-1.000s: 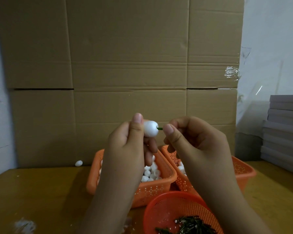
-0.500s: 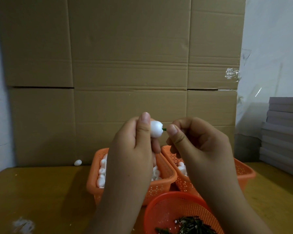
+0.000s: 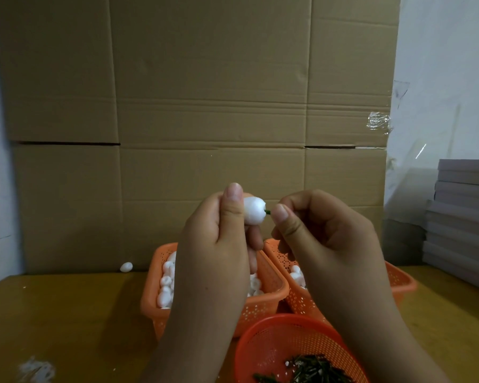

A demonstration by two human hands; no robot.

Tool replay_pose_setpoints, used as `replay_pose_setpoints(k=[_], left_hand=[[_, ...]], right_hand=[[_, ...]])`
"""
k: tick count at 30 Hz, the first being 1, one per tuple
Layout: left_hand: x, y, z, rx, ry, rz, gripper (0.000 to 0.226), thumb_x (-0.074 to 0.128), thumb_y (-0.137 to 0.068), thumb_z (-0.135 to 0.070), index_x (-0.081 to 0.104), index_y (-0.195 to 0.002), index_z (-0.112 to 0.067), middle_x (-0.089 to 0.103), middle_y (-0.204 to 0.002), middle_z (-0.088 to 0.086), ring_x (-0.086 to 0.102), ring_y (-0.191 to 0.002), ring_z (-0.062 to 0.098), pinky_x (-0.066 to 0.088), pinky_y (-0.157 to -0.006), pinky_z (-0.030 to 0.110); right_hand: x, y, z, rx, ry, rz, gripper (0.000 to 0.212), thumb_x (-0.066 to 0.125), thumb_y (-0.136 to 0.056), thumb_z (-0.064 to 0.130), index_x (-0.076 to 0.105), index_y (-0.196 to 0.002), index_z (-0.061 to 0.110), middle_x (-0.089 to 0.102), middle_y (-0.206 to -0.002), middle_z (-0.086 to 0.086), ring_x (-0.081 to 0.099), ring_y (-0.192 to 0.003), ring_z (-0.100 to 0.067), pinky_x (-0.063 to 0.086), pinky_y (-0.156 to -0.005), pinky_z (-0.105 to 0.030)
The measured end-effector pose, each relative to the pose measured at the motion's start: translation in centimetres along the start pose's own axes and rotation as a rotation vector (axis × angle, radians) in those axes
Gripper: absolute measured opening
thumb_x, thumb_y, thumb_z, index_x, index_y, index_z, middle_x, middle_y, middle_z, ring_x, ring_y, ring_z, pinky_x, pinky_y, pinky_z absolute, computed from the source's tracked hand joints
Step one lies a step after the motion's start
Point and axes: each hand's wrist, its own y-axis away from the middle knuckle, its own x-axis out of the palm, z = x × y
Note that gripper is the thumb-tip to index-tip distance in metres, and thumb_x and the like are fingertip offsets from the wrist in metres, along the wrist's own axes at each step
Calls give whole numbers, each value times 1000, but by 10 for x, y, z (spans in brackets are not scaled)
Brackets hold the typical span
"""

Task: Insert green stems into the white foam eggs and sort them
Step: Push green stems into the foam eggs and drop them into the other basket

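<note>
My left hand point(image 3: 219, 244) grips a white foam egg point(image 3: 255, 210) between thumb and fingers, held up above the baskets. My right hand point(image 3: 315, 230) pinches a green stem point(image 3: 268, 212) whose tip meets the egg's right end; only a short bit of stem shows. Below, an orange basket point(image 3: 268, 297) holds several plain foam eggs. A second orange basket point(image 3: 398, 280) to its right holds a few eggs, mostly hidden by my right arm. A round red basket point(image 3: 260, 352) at the front holds a pile of green stems point(image 3: 313, 370).
A large cardboard sheet point(image 3: 205, 106) stands behind the baskets. One stray foam egg point(image 3: 126, 267) lies on the wooden table point(image 3: 67, 313) at its foot. Grey boards point(image 3: 465, 217) are stacked at the right. White foam crumbs point(image 3: 36, 370) lie at the front left.
Both hands have stayed raised together and drifted slightly right. The visible piece of stem between egg and right thumb has stayed short.
</note>
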Motion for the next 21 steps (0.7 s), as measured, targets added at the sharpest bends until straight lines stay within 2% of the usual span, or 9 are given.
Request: replay_pose_setpoints(k=[8,14,16,18,20,21], left_hand=[[-2,-2,0,-4,-18,35,43,37,-87,-49,65,-81,-17,53,-50,-3,42,-37,4,37,-41,13],[-16,-10,0,-51,-46,162,37,40,-98,-39,68,-86,-19,58,-55,-1,50,-44,12,41,-44,18],[-18,-11,0,-61,-41,183,36,40,-98,-38,69,-88,-19,60,-56,-1,51,-45,13,42,-45,19],[-19,-12,-2,-88,-13,204,38,40,-95,-43,70,-90,-20,61,-57,1,51,-45,14,43,-46,21],[-20,-12,-4,-129,15,197,42,40,-86,-51,70,-91,-23,63,-58,2,52,-45,14,42,-45,21],[-22,-13,-4,-141,21,178,42,39,-83,-54,69,-91,-25,64,-58,2,53,-45,14,42,-45,20]], right_hand=[[-1,-1,-1,-6,-10,11,23,56,-79,41,66,-77,20,66,-70,1,62,-61,-13,49,-54,-23],[-7,-3,-3,24,-27,105,3,66,-79,33,67,-77,31,69,-74,11,65,-67,-6,52,-60,-20],[-8,-3,-4,14,-9,127,6,67,-79,27,66,-78,32,69,-76,11,64,-69,-6,51,-61,-18],[-8,-3,-4,20,-12,127,2,67,-79,29,67,-78,31,69,-75,9,64,-68,-9,52,-60,-22],[-9,-4,-5,49,-38,104,17,63,-77,40,68,-77,24,69,-72,3,64,-65,-11,52,-59,-28],[-10,-5,-6,65,-62,97,25,60,-77,43,69,-76,20,68,-70,1,63,-63,-10,52,-58,-26]])
